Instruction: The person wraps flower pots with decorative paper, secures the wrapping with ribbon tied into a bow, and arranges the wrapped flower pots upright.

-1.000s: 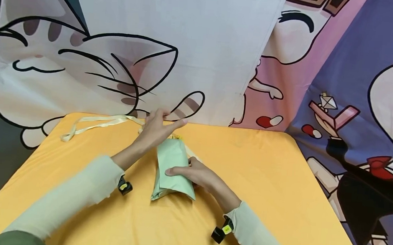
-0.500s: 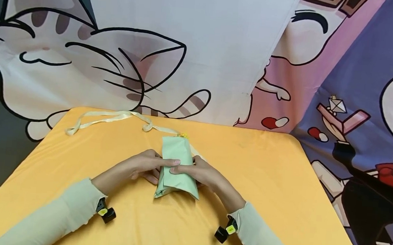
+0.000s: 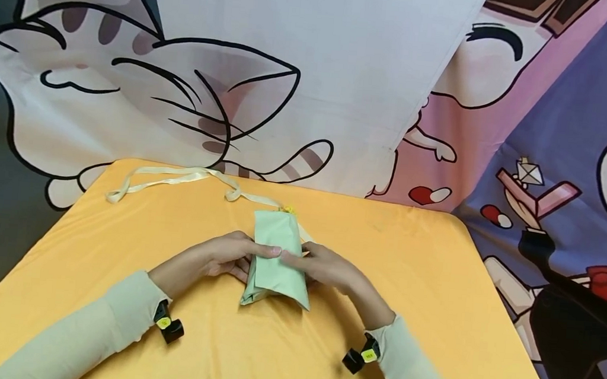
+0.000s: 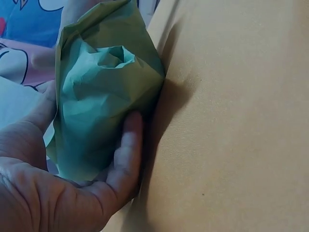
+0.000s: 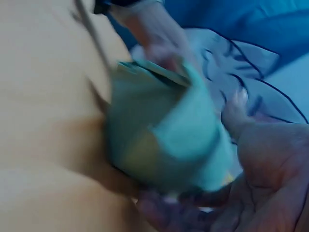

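A small bouquet wrapped in pale green paper (image 3: 277,232) lies on the yellow cloth, and a bit of yellow flower (image 3: 288,210) shows at its far end. My left hand (image 3: 228,251) grips its left side, thumb on top and fingers at the side and beneath. From the right my right hand (image 3: 329,266) holds it, fingers curled underneath. The two thumbs nearly meet over the paper. In the left wrist view the near end of the wrapping (image 4: 104,82) looks crumpled and folded inward. Blur softens the right wrist view, where the right thumb seems lifted slightly off the paper.
A long cream ribbon (image 3: 192,173) trails across the back left of the yellow-covered table (image 3: 216,349) and runs behind the bouquet. Cartoon-printed cloth (image 3: 345,68) hangs along the back and right. Black wrist cameras (image 3: 168,323) are strapped to both sleeves.
My left hand has come back from the ribbon at the far edge to the bouquet's left side. The right thumb has slid rightward over the paper. The head view has shifted slightly.
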`<state>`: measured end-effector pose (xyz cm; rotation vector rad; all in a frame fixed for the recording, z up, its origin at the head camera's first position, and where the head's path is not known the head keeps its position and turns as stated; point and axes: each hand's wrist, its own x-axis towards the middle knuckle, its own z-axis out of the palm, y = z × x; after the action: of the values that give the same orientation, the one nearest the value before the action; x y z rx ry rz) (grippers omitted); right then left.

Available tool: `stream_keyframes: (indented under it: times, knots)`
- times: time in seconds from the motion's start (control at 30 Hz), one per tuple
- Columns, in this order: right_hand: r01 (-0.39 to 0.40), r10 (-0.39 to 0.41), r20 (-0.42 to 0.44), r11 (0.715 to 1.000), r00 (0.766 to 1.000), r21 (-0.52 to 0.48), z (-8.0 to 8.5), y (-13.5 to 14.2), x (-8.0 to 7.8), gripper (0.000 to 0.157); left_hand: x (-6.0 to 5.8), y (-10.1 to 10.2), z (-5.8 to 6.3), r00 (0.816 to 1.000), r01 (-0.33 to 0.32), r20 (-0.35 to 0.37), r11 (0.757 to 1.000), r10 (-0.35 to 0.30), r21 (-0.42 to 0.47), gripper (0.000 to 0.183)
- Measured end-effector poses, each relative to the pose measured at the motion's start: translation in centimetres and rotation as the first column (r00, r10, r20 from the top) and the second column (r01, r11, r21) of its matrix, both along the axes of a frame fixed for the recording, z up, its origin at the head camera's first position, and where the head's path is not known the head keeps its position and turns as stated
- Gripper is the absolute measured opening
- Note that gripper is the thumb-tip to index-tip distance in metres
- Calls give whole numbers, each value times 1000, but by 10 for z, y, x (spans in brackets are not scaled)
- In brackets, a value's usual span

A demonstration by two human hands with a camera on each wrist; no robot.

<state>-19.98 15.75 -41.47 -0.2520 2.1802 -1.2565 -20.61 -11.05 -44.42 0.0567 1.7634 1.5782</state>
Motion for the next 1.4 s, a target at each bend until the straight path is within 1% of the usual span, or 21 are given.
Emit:
stream_keyframes:
  times: [0.1,0.17,0.23,0.3,0.37,0.4,0.5,0.6,0.63,0.67,0.7,0.77,0.9,0.93,0.97,1.03,1.1,1.13,1.2,1.27,1.4]
  knots:
    - [59,-53,-76,996,996,70,4,9,-12,59,1,-1,3,1000,0,-1,1000,0,-14,48]
    - [103,-72,-169,978,983,182,2,13,-20,53,1,-1,4,1000,0,2,1000,0,-25,46]
    - [120,-31,-268,938,963,325,-3,12,-25,48,2,-2,5,1000,0,9,999,0,-34,46]
    - [129,39,-344,882,938,453,-11,10,-27,42,3,-3,4,1000,2,20,999,-1,-36,45]
    - [133,97,-396,848,913,513,-20,9,-29,34,3,-3,2,1000,1,28,999,0,-36,44]
    - [132,123,-421,840,899,527,-26,9,-31,27,3,-2,1,1000,2,30,999,0,-35,44]
    - [121,191,-525,856,829,502,-63,28,-52,6,3,0,1,1000,2,27,999,-1,-38,45]
    - [96,213,-563,878,798,468,-100,62,-82,3,3,2,2,1000,5,22,999,-4,-45,46]
    - [98,207,-565,882,798,461,-109,75,-90,4,3,3,2,1000,7,21,999,-6,-47,47]
    - [109,189,-549,879,814,465,-110,86,-94,6,3,3,2,1000,9,22,999,-8,-47,48]
    - [106,181,-539,882,822,458,-103,94,-92,10,3,4,2,1000,8,20,999,-7,-49,48]
    - [140,141,-534,881,833,452,-102,120,-97,11,3,4,3,1000,8,21,999,-7,-50,49]
    - [191,99,-520,859,848,475,-101,172,-110,13,3,2,4,1000,1,15,998,0,-56,50]
    - [204,86,-508,848,857,489,-107,188,-120,14,3,1,4,1000,-1,17,998,1,-56,50]
    - [222,74,-507,838,859,498,-104,198,-120,12,3,1,4,1000,-3,17,998,4,-56,50]
    - [254,62,-516,816,854,519,-94,214,-119,9,3,-1,5,1000,-8,16,998,8,-56,50]
    - [261,56,-503,801,863,539,-77,223,-114,9,3,-2,5,1000,-13,19,998,14,-55,50]
    - [277,52,-508,788,860,550,-70,225,-112,9,4,-3,5,1000,-14,18,998,15,-54,50]
    - [297,28,-497,771,868,563,-51,226,-102,12,4,-3,5,1000,-14,16,998,15,-55,50]
    - [297,9,-465,759,885,579,-31,225,-94,17,4,-3,5,1000,-16,17,998,17,-56,50]
    - [342,-46,-451,721,891,603,-6,226,-82,24,4,-4,4,1000,-18,14,998,19,-53,49]
